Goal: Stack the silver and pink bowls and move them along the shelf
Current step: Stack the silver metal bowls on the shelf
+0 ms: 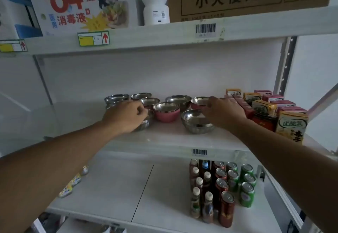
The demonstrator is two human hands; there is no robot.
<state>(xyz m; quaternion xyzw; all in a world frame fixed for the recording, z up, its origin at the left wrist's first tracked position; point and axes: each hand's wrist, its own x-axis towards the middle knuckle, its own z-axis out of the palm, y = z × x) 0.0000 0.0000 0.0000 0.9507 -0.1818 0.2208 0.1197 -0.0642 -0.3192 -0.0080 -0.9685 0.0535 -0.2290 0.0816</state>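
Head view: the left hand (126, 116) is curling closed around the rim of a silver bowl (146, 122) on the shelf (164, 137). The right hand (224, 111) is reaching open-fingered over another silver bowl (195, 122), a pink bowl (166, 112) sitting between both hands.

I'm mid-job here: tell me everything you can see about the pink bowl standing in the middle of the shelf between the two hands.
The pink bowl stands upright on the middle shelf, open side up. Its outside is glossy pink and its inside and rim look like polished steel. It looks empty. It stands singly, not nested in another bowl. The left hand is just beside it on a silver bowl, and the right hand is farther off. Neither hand touches it.
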